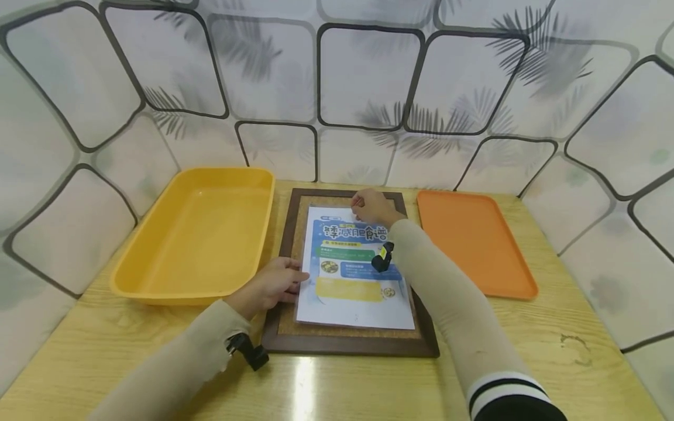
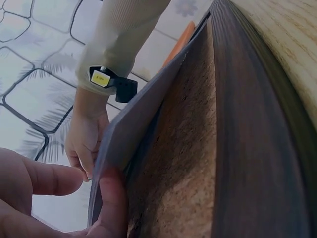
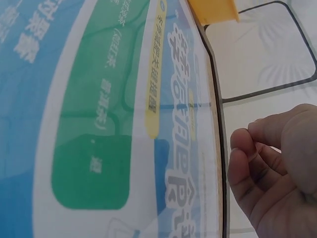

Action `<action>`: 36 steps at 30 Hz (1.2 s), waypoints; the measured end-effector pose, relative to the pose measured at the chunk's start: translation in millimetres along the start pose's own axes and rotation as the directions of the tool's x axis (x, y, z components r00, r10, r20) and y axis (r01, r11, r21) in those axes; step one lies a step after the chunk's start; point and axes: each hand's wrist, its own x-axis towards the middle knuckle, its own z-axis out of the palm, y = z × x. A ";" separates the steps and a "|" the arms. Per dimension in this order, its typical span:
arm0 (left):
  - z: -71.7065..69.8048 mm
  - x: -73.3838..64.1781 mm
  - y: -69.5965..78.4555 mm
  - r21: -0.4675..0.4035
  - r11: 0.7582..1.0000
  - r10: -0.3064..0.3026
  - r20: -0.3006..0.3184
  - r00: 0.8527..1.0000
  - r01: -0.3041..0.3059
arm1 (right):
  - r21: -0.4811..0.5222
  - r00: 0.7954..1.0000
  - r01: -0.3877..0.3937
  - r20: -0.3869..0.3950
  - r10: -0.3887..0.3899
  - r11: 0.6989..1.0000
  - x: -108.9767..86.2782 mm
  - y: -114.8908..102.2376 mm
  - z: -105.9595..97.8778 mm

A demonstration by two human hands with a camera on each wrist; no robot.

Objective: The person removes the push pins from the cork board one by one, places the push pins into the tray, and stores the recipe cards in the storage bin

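Note:
A laminated sheet, printed in blue, green and yellow with Chinese lettering, lies over a cork board with a dark brown frame. My left hand holds the sheet's left edge, thumb on the printed side and a finger at the underside. In the left wrist view the sheet stands off the cork along this edge. Over the sheet's top edge, the right hand has thumb and index fingertips pinched together on something tiny. The fingertips mostly hide it, so I cannot tell its kind.
Left of the board stands a deep yellow tray, close beside the left hand. A flat orange tray lies to the right, near the right forearm. Behind the wooden table rises a patterned wall.

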 end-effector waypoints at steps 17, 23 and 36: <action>5.0 3.6 -4.0 0.013 0.999 0.031 -0.031 0.999 -0.030 | -0.030 0.999 0.014 -0.036 -0.016 0.999 -8.0 5.7 -9.9; 2.7 4.0 -2.7 -0.008 0.997 0.077 -0.033 0.996 -0.077 | -0.039 0.999 0.015 -0.044 -0.017 0.999 -11.2 8.4 -15.8; 0.3 -3.3 3.8 -0.049 0.993 0.106 -0.044 0.993 -0.108 | -0.112 0.997 0.028 -0.074 -0.037 0.993 -21.2 5.6 -33.2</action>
